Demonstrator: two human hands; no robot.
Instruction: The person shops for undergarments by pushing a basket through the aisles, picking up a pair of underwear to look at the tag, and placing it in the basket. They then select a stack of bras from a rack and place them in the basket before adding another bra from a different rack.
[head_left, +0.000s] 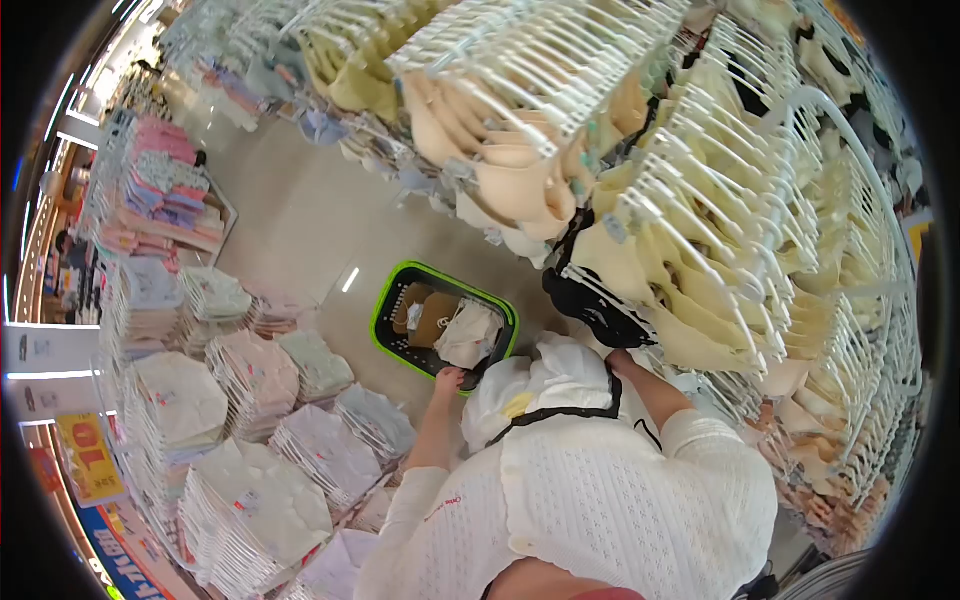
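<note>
A black shopping basket with a bright green rim [409,268] is in front of me, low in the aisle. In it are a brown cardboard piece [432,320] and some folded white cloth [468,335]. My left hand [450,378] is closed on the basket's near rim, fingers curled over the edge. My right hand [620,362] hangs by my right side, just below a black bra [592,308] on the rack. Its fingers are mostly hidden, so what it holds, if anything, does not show.
Racks of cream bras [690,270] and beige bras [520,170] on white hangers crowd the right side and top. Stacks of hung pale garments [255,490] line the left. Grey tiled floor [290,200] runs between them. A yellow price sign [90,457] stands at far left.
</note>
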